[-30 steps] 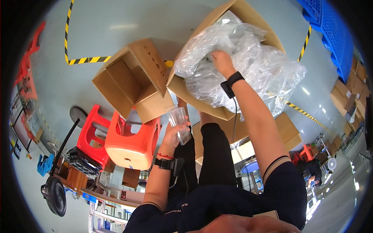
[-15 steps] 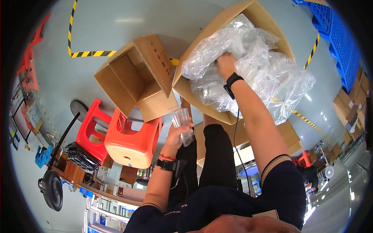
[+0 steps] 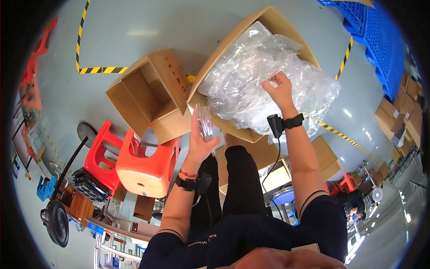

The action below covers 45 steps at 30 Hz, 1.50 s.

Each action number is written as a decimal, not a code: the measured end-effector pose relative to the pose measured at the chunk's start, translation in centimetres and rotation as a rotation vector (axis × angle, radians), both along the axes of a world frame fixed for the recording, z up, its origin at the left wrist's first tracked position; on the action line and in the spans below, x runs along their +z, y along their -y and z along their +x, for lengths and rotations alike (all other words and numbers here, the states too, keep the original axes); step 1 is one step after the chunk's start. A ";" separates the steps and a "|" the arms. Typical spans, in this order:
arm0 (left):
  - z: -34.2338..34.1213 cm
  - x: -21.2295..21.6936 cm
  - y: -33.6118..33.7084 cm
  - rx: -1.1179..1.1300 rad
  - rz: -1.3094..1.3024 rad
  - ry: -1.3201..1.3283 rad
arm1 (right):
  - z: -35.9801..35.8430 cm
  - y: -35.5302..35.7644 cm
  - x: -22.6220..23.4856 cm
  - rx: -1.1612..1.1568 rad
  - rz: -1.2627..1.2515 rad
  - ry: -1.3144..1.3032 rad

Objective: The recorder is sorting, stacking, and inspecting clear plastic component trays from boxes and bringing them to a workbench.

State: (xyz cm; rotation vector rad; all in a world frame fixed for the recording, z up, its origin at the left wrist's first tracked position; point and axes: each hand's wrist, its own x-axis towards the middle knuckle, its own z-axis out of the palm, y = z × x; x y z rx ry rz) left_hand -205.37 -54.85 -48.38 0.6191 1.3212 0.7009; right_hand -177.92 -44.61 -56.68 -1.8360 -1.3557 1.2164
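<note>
My left hand [image 3: 199, 142] holds a slim stack of clear plastic pieces [image 3: 205, 122] upright, its thumb spread out to the right. The stack stands just in front of the big carton's near left corner. My right hand [image 3: 280, 92] is over the large cardboard box [image 3: 220, 44], above a crumpled heap of clear plastic bags [image 3: 242, 85]. Its fingers are half curled, with the thumb apart from them, and I see nothing held between them. What lies beneath the bags is hidden.
An open smaller carton [image 3: 141, 96] sits left of the big box. Red plastic stools [image 3: 145, 175] and a black fan [image 3: 57, 223] are at the left. Blue plastic pallets [image 3: 380, 49] stand far right, with stacked cartons [image 3: 392, 116] nearby. Striped tape [image 3: 96, 70] marks the floor.
My right hand has come up out of the plastic bags and moved right. The bags have sunk flatter into the box. My left hand has shifted slightly left and up with the clear pieces.
</note>
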 end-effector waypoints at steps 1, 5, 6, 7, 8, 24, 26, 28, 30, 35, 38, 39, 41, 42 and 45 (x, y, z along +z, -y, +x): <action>0.6 0.5 -1.0 -0.004 0.007 0.004 | 0.0 0.2 0.8 -0.025 0.013 -0.094; 2.7 0.7 -3.3 -0.021 0.222 0.041 | 0.0 1.9 4.0 -0.220 -0.228 -0.462; 3.3 1.0 -3.9 -0.103 0.250 0.046 | 0.2 2.5 4.8 -0.242 -0.240 -0.521; 3.6 1.5 -4.4 -0.179 0.278 0.039 | -0.3 2.8 6.2 -0.245 -0.234 -0.524; 3.8 1.9 -4.8 -0.184 0.282 0.038 | -0.8 3.1 7.8 -0.249 -0.342 -0.690; 8.0 9.8 -4.0 -0.020 -0.064 0.460 | -2.3 7.6 21.1 -0.173 -0.359 -0.810; 8.8 11.2 -4.3 -0.061 -0.030 0.452 | -1.6 7.9 21.9 -0.180 -0.317 -0.797; 9.3 12.2 -4.4 -0.100 0.001 0.451 | -1.2 8.2 23.0 -0.211 -0.300 -0.808; 9.7 13.0 -4.6 -0.115 -0.007 0.448 | -0.8 8.4 24.1 -0.222 -0.273 -0.839; 10.4 13.4 -4.3 -0.140 0.026 0.459 | 0.0 9.3 24.9 -0.269 -0.200 -0.896; 11.0 14.0 -4.3 -0.150 0.051 0.484 | 0.3 10.0 24.8 -0.289 -0.181 -0.916; 11.1 14.3 -4.2 -0.150 0.043 0.493 | 0.3 10.1 24.7 -0.286 -0.160 -0.918; 11.1 14.2 -4.0 -0.152 0.036 0.503 | 0.4 10.3 24.8 -0.284 -0.138 -0.922; 11.0 13.7 -3.9 -0.157 0.055 0.499 | 0.3 10.3 24.9 -0.278 -0.131 -0.923; 10.9 14.1 -3.8 -0.153 0.057 0.512 | 0.3 10.5 24.9 -0.277 -0.130 -0.940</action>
